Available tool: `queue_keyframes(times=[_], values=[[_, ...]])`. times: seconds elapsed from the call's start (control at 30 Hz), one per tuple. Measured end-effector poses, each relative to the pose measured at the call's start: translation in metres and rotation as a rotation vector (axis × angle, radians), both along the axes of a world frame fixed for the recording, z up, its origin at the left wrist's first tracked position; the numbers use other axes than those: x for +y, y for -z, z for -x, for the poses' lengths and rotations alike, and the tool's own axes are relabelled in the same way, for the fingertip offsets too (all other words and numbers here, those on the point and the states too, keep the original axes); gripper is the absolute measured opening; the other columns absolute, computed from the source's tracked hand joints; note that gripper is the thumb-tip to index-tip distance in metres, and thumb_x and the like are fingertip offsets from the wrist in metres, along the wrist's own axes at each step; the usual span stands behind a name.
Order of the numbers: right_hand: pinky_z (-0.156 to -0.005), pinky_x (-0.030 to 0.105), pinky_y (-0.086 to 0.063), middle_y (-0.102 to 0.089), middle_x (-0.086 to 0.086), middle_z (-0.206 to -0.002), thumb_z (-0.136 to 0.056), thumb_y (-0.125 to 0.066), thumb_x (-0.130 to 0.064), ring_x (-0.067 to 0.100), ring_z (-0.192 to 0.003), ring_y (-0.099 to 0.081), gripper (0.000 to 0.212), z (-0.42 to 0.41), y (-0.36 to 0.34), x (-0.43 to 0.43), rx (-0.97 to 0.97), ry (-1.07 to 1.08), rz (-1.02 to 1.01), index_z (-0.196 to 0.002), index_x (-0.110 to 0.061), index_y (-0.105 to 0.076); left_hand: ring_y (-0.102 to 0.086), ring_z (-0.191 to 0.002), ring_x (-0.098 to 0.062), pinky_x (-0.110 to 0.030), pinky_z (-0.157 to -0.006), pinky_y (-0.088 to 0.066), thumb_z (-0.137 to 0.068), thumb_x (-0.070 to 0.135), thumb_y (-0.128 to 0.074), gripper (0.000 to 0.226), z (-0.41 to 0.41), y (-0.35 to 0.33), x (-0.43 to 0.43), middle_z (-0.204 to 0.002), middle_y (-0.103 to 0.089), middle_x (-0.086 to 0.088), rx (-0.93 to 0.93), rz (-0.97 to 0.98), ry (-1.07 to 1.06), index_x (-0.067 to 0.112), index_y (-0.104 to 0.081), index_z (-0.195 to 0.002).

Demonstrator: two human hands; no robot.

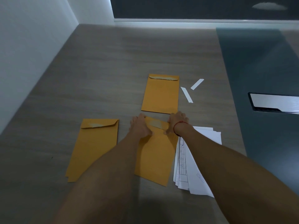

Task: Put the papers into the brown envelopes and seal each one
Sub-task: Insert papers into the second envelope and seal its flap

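Note:
A brown envelope (156,157) lies in front of me on the table. My left hand (140,126) presses flat on the left end of its folded flap. My right hand (176,122) presses on the right end, thumb on the flap's edge. A second brown envelope (160,96) lies just beyond, its flap folded down. A third brown envelope (95,147) lies to the left, seemingly on top of another one, its flap partly lifted. A stack of white papers (199,160) lies to the right, under my right forearm.
Two white peel-off strips (186,94) (197,84) lie right of the far envelope. A dark blue-grey band (258,78) runs along the right of the wood-grain table (105,70), with a metal-lidded slot (275,102) in it. White walls stand left and behind.

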State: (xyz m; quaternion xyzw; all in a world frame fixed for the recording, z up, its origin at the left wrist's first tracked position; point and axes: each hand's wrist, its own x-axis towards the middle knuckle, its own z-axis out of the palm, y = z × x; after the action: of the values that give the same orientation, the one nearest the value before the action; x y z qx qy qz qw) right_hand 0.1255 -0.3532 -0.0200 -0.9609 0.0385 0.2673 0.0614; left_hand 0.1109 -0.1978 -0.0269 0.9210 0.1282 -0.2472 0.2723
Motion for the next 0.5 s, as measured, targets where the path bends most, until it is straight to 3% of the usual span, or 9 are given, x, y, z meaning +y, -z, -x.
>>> queue_keyframes(times=[0.17,0.33,0.4,0.5], values=[[-0.102,0.039,-0.037,-0.059,0.008,-0.122,-0.068,-0.081,-0.042,0.028,-0.117,-0.053,0.063,-0.008,-0.001,0.001,0.064,-0.034,0.005,-0.119,-0.015,-0.056,-0.035,-0.132,-0.029,-0.043,-0.109,-0.038,-0.059,0.024,-0.091,0.089,-0.005,0.000,0.001,-0.137,-0.038,-0.008,0.041,0.056,-0.103,0.020,-0.039,-0.131],[-0.102,0.039,-0.037,-0.063,0.007,-0.114,-0.069,-0.081,-0.038,0.029,-0.110,-0.058,0.057,-0.012,0.003,0.002,0.103,-0.040,-0.058,-0.114,-0.014,-0.057,-0.047,-0.126,-0.029,-0.044,-0.105,-0.044,-0.051,0.023,-0.094,0.087,-0.004,-0.002,0.003,-0.130,-0.052,-0.009,0.019,0.087,-0.168,0.013,-0.049,-0.125],[-0.092,0.036,-0.044,-0.059,0.009,-0.107,-0.073,-0.079,-0.034,0.028,-0.100,-0.058,0.047,-0.014,0.004,0.001,0.129,-0.046,-0.149,-0.108,-0.012,-0.058,-0.056,-0.119,-0.030,-0.045,-0.100,-0.049,-0.053,0.024,-0.093,0.075,-0.003,-0.001,0.007,-0.122,-0.061,-0.011,0.031,0.119,-0.135,0.008,-0.060,-0.118],[-0.083,0.031,-0.043,-0.045,0.002,-0.103,-0.076,-0.078,-0.029,0.019,-0.091,-0.046,0.035,-0.025,-0.004,-0.010,0.078,-0.023,-0.373,-0.102,-0.014,-0.059,-0.061,-0.113,-0.028,-0.039,-0.096,-0.051,-0.068,0.029,-0.086,0.055,-0.006,-0.009,0.015,-0.120,-0.066,-0.009,0.097,0.215,-0.114,0.010,-0.066,-0.115]])
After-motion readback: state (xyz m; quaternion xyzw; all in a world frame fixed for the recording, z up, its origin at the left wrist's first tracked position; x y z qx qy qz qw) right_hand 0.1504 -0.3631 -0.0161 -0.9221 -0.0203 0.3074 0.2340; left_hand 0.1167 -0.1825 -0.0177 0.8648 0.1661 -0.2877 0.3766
